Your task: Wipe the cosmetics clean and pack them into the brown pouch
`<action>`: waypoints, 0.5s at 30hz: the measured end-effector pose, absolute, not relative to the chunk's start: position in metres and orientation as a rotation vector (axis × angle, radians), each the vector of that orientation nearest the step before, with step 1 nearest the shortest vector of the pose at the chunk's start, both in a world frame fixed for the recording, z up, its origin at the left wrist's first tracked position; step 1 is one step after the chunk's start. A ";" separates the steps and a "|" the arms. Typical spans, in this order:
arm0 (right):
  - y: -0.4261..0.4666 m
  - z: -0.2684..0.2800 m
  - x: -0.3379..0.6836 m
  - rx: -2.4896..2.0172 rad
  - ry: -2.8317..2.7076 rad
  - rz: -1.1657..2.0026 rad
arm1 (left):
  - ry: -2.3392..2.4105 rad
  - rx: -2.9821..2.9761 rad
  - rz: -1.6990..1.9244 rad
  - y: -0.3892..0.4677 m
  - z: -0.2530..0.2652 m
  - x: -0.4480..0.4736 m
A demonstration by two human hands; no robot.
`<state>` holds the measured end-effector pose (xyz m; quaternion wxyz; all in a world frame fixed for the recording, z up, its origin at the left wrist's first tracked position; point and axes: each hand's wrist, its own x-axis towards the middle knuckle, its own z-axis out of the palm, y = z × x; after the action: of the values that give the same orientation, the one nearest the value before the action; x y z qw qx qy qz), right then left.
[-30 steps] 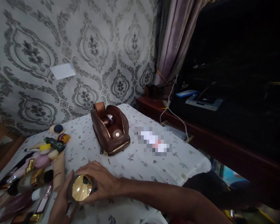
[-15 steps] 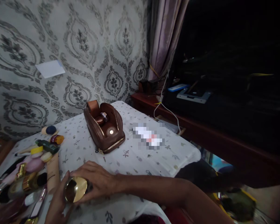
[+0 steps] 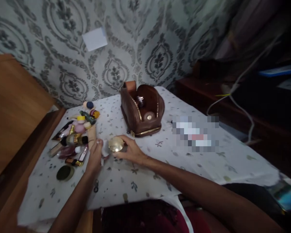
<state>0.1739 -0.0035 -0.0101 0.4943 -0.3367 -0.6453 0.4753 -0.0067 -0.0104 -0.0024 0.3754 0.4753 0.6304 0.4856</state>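
My right hand is closed around the side of a round container with a shiny gold top, held over the tablecloth. Just left of it, my left hand has its fingers pinched on a thin white piece, blurred and perhaps tissue. A tan tube lies by my left fingertips. Beyond my hands, a brown cosmetic bag stands unzipped with a few small items inside. Several cosmetics lie heaped to the left, among them a gold-and-clear bottle and a dark round jar.
A patterned white cloth covers the table. To its right is a blurred-out flat item. A wooden panel borders the left side, patterned wallpaper the back. A white cable hangs at the right.
My view has swung left and back, showing more of the table. Both hands were around the gold-topped container; my left hand has come away from it and now pinches the white piece.
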 end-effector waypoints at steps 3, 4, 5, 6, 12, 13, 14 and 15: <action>-0.003 -0.011 0.172 -0.891 -1.646 1.054 | 1.576 1.560 1.402 -0.018 0.011 -0.006; -0.003 -0.011 0.171 -0.915 -1.674 1.014 | 1.542 1.737 1.460 -0.022 0.014 -0.004; -0.003 -0.012 0.171 -0.936 -1.705 0.970 | 1.473 1.946 1.478 -0.026 0.017 -0.003; -0.003 -0.014 0.170 -0.949 -1.735 0.927 | 1.367 2.161 1.446 -0.029 0.020 -0.001; -0.005 -0.014 0.172 -0.909 -1.843 0.852 | 1.229 2.326 1.184 -0.024 0.024 0.006; -0.005 -0.013 0.173 -0.876 -1.843 0.881 | 1.300 2.169 1.210 -0.021 0.023 0.006; -0.006 -0.011 0.174 -0.829 -1.839 0.916 | 1.345 1.983 1.219 -0.018 0.022 0.005; -0.006 -0.009 0.175 -0.774 -1.831 0.942 | 1.377 1.758 1.222 -0.016 0.020 0.005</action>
<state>0.1748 -0.0065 -0.0086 0.4538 -0.3137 -0.7417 0.3816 0.0054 -0.0160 0.0197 0.2936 0.6600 0.5172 0.4590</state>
